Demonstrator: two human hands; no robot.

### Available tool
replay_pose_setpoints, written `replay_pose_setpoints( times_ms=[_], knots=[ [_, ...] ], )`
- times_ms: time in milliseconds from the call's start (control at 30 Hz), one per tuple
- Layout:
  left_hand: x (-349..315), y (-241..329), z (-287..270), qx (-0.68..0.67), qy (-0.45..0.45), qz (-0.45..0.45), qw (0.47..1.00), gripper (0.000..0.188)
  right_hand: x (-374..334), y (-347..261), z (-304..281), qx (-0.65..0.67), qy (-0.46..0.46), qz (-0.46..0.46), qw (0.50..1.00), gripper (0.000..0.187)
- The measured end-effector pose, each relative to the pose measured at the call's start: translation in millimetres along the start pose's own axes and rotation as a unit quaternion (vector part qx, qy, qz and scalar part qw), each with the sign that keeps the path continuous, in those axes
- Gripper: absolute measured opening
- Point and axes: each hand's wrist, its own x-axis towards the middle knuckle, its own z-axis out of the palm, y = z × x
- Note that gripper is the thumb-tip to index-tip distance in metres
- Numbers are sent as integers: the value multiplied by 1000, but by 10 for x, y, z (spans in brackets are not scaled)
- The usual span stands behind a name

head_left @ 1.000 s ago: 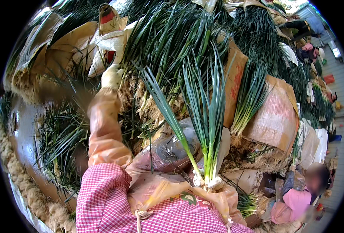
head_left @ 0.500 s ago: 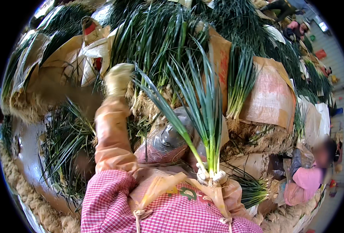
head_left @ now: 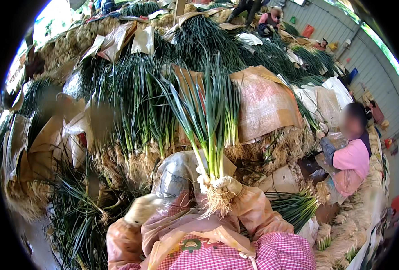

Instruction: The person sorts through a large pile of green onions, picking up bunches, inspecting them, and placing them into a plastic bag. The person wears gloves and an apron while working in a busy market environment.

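Observation:
My right hand (head_left: 228, 184), in a pale glove, grips a bunch of green onions (head_left: 214, 155) low on the white stems. The bunch stands upright before my chest, green leaves up, with its stringy roots hanging below the glove. My left hand (head_left: 141, 209), also gloved, is beside my lap to the left, apart from the bunch. Motion smears its fingers, so I cannot tell whether it holds anything. Beyond my knees leans a long row of green onions (head_left: 132, 108), roots toward me. Loose onions and leaves (head_left: 80, 216) lie in a heap at my left.
A woven sack (head_left: 267, 105) covers stacked onions ahead to the right. Another onion bunch (head_left: 294, 207) lies at my right. A co-worker in a pink top (head_left: 350, 166) sits further right, near rows of bundled roots (head_left: 343, 225). More covered piles stretch behind.
My left hand has come back from the onion row toward my lap. My right hand still holds the bunch, which now stands further from my chest. The view has tilted up and turned right.

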Motion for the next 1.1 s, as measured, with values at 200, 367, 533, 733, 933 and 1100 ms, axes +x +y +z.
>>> replay_pose_setpoints(
  times_ms=[200,367,533,733,933,1100],
  knots=[
    [-142,93,102,314,239,214,894,20,9,34,-143,-35,47,-86,995,54],
    [12,77,1050,318,-3,280,906,39,323,-103,269,-53,-8,-168,984,62],
    [75,-260,645,-139,-86,16,986,21,143,-635,515,-277,53,-272,920,69],
    [713,85,1137,121,-40,343,931,83,611,-871,716,-324,93,-429,838,57],
    [1150,259,1110,103,-32,167,980,14,967,-1650,83,-428,120,-355,822,58],
    [852,159,-453,115,254,111,954,13,709,-2546,-946,-486,239,-152,827,53]
  ],
)
